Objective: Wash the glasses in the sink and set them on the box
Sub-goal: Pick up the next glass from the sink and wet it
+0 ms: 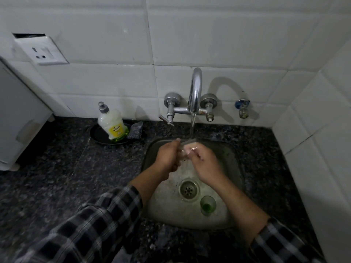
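Over the steel sink [232, 158], both my hands hold a clear glass [187, 144] under the running stream from the tap [195, 92]. My left hand [168, 156] grips the glass from the left. My right hand [204, 162] curls its fingers round the glass from the right. The glass is mostly hidden between my fingers. A second small glass [208, 205] with green liquid at its bottom stands upright in the sink basin, right of the drain [188, 189] and below my right forearm.
A dish-soap bottle [111, 124] stands on a black dish [98, 136] with a dark scrub pad [134, 130] on the granite counter [57, 177], left of the sink. A white appliance [19, 120] sits at the far left. Tiled walls close the back and right.
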